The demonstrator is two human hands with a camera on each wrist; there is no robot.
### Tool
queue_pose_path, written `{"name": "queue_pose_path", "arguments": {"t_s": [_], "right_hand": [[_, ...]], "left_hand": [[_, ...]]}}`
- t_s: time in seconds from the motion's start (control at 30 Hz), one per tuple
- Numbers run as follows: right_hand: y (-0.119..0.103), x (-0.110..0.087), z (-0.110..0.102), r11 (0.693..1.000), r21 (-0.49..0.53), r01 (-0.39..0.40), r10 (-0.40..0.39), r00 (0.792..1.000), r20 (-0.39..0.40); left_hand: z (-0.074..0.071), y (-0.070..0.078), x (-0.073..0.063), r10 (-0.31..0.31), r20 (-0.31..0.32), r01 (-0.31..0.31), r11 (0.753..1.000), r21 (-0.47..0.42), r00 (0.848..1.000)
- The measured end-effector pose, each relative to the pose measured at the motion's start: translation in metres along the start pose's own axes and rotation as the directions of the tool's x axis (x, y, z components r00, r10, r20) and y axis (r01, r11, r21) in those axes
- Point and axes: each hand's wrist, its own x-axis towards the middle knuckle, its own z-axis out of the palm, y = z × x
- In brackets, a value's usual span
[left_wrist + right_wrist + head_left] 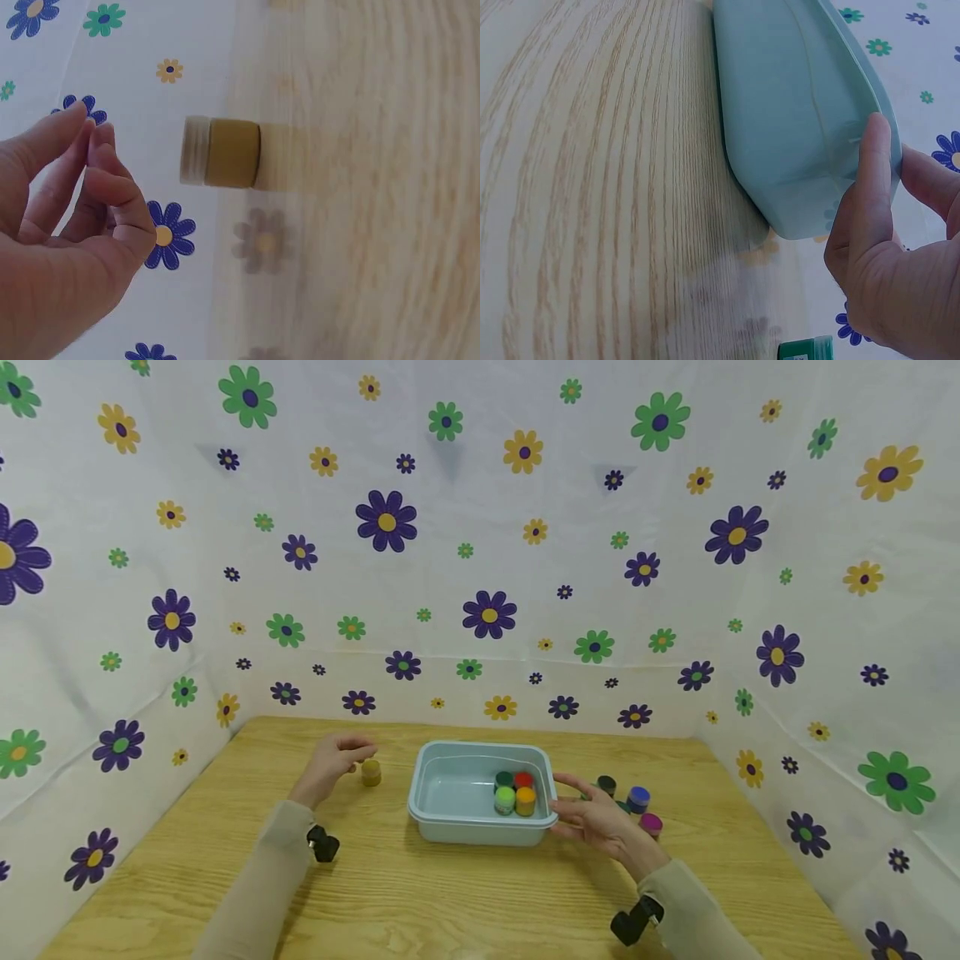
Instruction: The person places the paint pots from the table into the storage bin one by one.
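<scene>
My left hand (333,767) hangs just above a small mustard-yellow paint jar (371,773), fingers loosely curled. In the left wrist view its thumb and fingertips come close together with nothing between them, and the jar (233,153) stands apart from them on the table. My right hand (600,825) grips the right end of a light blue plastic tub (480,833). Its thumb lies at the rim while the fingers (874,195) press the outer wall. Inside the tub, at the right, are a red jar (523,781), an orange jar (526,802), a light green jar (505,800) and a dark green one (504,779).
Beyond my right hand stand more jars on the wooden table (450,902): a black-topped one (606,786), a blue one (639,799) and a magenta one (651,824). A green jar (805,349) shows in the right wrist view. Flowered cloth (450,610) surrounds the table.
</scene>
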Motion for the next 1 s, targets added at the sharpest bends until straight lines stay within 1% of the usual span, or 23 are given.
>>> {"name": "queue_pose_path", "arguments": {"t_s": [0.1,0.23,0.3,0.4,0.53,0.63,0.77,0.9,1.0], "right_hand": [[0.000,0.000,0.000,1.000,-0.001,0.001,-0.001,1.000,0.002],[0.000,0.000,-0.001,1.000,0.000,-0.002,0.002,1.000,0.007],[0.001,0.000,-0.001,1.000,0.001,-0.002,0.002,1.000,0.008],[0.000,0.000,-0.001,1.000,0.003,0.000,0.000,1.000,0.008],[0.000,0.000,-0.001,1.000,0.003,-0.001,0.001,1.000,0.004],[0.000,0.000,-0.001,1.000,0.001,-0.003,0.003,1.000,0.000],[0.000,0.000,-0.002,1.000,0.002,-0.004,0.004,1.000,-0.004],[0.000,0.000,-0.001,1.000,0.007,-0.007,0.007,1.000,-0.006],[-0.001,-0.001,0.000,1.000,0.009,-0.008,0.008,1.000,-0.002]], "left_hand": [[-0.004,-0.005,0.000,-0.038,-0.014,0.038,0.999,-0.013,0.999],[-0.007,-0.009,0.001,-0.080,-0.001,0.080,0.997,-0.020,0.997],[-0.008,-0.011,0.002,-0.094,0.016,0.095,0.995,-0.022,0.995],[-0.008,-0.014,0.001,-0.114,0.054,0.115,0.993,-0.007,0.992],[-0.007,-0.017,0.002,-0.146,0.119,0.146,0.989,0.015,0.982],[-0.004,-0.019,0.005,-0.167,0.159,0.169,0.986,0.001,0.973],[-0.003,-0.021,0.009,-0.164,0.195,0.165,0.986,0.013,0.967],[-0.004,-0.020,0.009,-0.153,0.211,0.145,0.988,0.052,0.966],[-0.004,-0.020,0.008,-0.151,0.212,0.139,0.988,0.068,0.966]]}}
